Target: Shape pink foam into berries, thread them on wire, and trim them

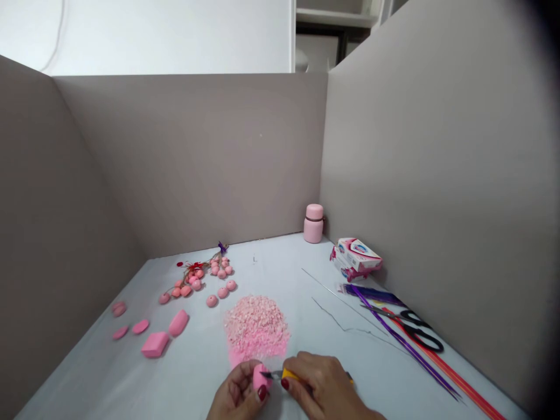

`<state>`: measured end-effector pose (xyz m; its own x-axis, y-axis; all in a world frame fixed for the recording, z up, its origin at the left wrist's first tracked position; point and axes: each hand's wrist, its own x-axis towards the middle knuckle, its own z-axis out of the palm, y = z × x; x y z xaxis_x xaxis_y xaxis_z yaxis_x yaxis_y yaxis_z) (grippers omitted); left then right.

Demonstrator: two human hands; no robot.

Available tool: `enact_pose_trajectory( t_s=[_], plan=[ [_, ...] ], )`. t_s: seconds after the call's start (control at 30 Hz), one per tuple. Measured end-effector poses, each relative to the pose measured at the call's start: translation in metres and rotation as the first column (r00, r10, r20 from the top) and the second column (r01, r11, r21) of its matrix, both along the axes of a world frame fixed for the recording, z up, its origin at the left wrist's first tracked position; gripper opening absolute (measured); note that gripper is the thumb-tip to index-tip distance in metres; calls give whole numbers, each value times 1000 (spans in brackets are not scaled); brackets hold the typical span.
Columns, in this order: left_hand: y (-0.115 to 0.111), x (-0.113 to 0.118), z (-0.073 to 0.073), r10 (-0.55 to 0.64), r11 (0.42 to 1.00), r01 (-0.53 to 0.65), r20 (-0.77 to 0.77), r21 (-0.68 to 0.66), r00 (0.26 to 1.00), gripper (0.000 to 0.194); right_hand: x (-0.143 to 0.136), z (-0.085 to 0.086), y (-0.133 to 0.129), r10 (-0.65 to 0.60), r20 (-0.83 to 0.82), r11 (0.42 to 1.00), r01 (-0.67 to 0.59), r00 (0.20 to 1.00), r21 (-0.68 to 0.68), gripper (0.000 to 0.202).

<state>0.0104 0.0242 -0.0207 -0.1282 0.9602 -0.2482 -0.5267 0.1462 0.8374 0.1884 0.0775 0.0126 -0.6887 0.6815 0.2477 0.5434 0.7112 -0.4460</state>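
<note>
My left hand (pixel 240 392) pinches a small piece of pink soap (pixel 259 378) at the near edge of the table. In my right hand (pixel 321 382) is a yellow utility knife (pixel 289 374), its blade pointing left and touching the soap. Just beyond both hands lies a heap of pink soap shavings (pixel 257 324), paler at the back and brighter pink in front. Part of the knife's handle is hidden by my right fingers.
Pink soap chunks (pixel 155 345) and thin slices lie left. Behind them are pink balls (pixel 212 301) and bunched balls on stems. On the right are scissors (pixel 422 338), purple and red pipe cleaners (pixel 455 370), wires and soap boxes (pixel 356 256). A pink flask (pixel 314 224) stands at the back. Grey panels surround the table.
</note>
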Motion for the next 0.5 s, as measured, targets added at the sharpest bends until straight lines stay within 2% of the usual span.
enact_pose_trajectory(
  t_s=[0.13,0.5],
  plan=[
    [0,0,-4,-4,1000,5,-32,19,999,31,-3,-4,-3,23,-5,1000,-22,1000,18,29],
    [0,0,-2,-5,998,9,-63,62,998,30,-3,0,-2,-54,35,998,54,998,-15,25]
  ],
)
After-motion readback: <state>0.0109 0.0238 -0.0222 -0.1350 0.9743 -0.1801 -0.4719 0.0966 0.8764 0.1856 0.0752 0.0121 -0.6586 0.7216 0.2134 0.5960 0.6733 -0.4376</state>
